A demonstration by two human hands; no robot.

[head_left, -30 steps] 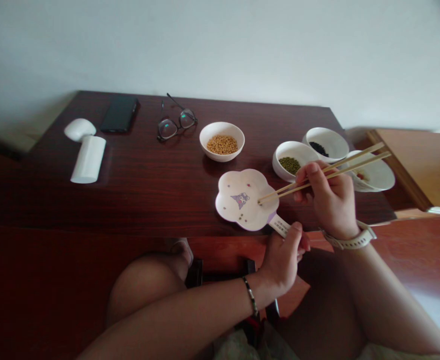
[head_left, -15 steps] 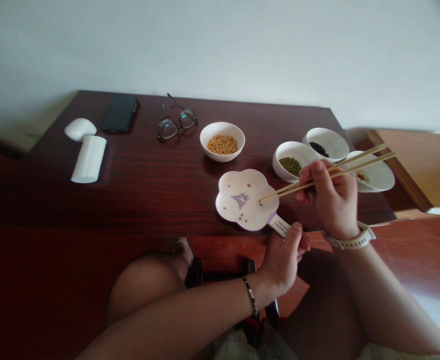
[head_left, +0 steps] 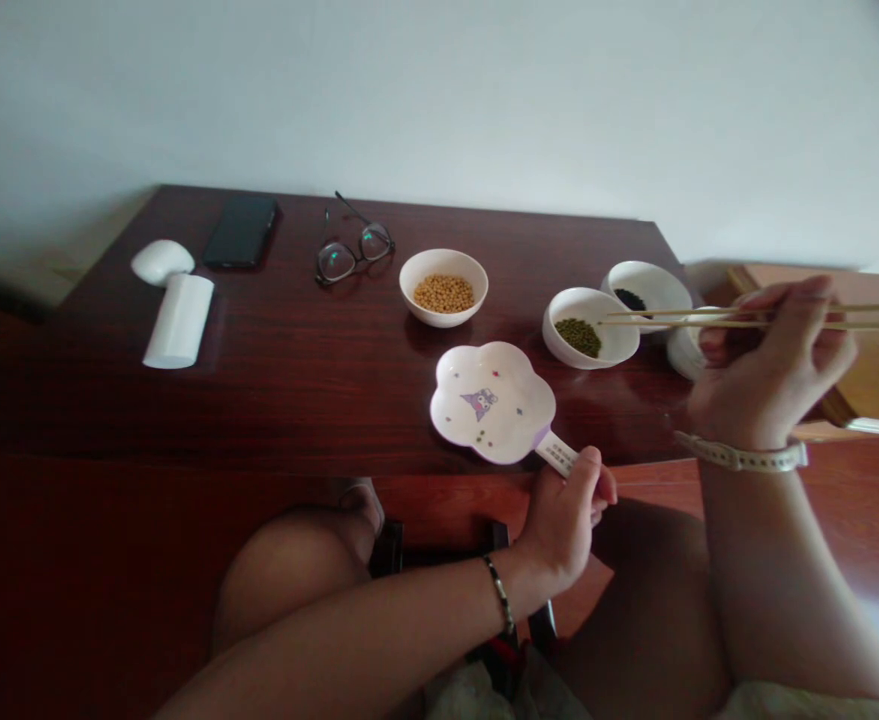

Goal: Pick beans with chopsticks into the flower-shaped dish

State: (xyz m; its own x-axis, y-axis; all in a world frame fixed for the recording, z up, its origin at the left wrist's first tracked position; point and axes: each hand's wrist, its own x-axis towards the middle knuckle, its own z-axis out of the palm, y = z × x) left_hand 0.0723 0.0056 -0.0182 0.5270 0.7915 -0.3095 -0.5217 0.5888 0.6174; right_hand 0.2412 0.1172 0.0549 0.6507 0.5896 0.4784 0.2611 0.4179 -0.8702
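My left hand is closed round the handle of a white flower-shaped plate at the table's front edge. A cartoon figure is printed on the plate, and a few small greenish specks lie near its lower rim. In my right hand is a pair of wooden chopsticks. Their tips hover over the white bowl of green beans. Behind it stands a bowl with black beans. My right hand partly covers another white bowl, whose contents are hidden.
A white bowl of yellow soybeans stands behind the plate. Farther left lie eyeglasses, a dark flat box and a white cylinder with a rounded piece. A wooden surface adjoins the table at right.
My right hand has moved right with the chopsticks, whose tips have left the plate and now hover over the green beans' bowl. My left hand and the plate stay in place.
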